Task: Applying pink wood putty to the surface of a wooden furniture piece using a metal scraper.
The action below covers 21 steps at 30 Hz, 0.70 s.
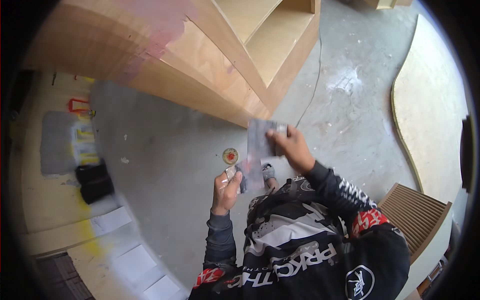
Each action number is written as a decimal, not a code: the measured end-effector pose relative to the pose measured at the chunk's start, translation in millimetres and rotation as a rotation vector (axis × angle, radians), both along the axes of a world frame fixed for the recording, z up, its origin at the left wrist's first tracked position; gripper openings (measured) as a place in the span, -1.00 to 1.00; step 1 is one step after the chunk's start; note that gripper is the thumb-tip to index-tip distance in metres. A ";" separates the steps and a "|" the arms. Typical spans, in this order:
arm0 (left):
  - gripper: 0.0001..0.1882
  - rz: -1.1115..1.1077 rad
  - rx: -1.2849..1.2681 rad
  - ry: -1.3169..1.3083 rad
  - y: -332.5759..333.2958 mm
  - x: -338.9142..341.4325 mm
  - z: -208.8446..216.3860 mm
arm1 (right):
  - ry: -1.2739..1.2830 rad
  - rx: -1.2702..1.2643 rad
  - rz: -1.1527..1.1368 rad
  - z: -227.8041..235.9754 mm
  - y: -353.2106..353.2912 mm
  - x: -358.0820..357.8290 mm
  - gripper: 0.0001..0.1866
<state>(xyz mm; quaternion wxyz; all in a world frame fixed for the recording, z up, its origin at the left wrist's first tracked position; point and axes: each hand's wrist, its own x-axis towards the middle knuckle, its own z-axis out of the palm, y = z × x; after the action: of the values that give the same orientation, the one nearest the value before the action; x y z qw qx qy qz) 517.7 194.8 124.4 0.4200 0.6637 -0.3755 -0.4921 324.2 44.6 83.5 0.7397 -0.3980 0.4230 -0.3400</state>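
Observation:
My left hand (226, 194) grips a flat greyish filler scraper (254, 178) with pinkish smears. In my right hand (296, 151) is a second flat grey scraper (259, 140), its lower edge meeting or overlapping the first one in front of my body. Both hands are closed, thumbs on top of the blades. Below them on the floor sits a small round tin (230, 156) with something red in it. Ahead stands a large plywood cabinet (200, 70) with open shelves, its side marked by a pink filler patch (165, 30).
A pale curved panel (430, 100) lies at the right, with a slatted brown piece (415, 215) nearer me. A thin cable (316, 80) crosses the grey floor. Along the left are a yellow-stained board (60, 200), black objects (95, 183) and white sheets (134, 262).

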 end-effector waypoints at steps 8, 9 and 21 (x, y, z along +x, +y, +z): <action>-0.72 0.579 -0.060 0.037 43.8 -19.2 -27.0 | 0.131 -0.278 -0.199 -80.9 -137.8 98.6 -0.54; -0.71 0.623 -0.051 0.047 52.0 -18.8 -32.9 | 0.139 -0.283 -0.210 -92.4 -147.5 113.4 -0.56; -0.68 0.704 0.062 0.062 82.7 -6.4 -56.6 | 0.148 -0.310 -0.407 -108.1 -184.3 156.8 -0.59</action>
<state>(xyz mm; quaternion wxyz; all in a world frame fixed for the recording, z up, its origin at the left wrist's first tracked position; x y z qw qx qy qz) 511.4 277.5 67.7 0.5549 0.7495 -0.0956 -0.3481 481.1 -139.7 -24.7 0.5532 -0.4370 0.4901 -0.5126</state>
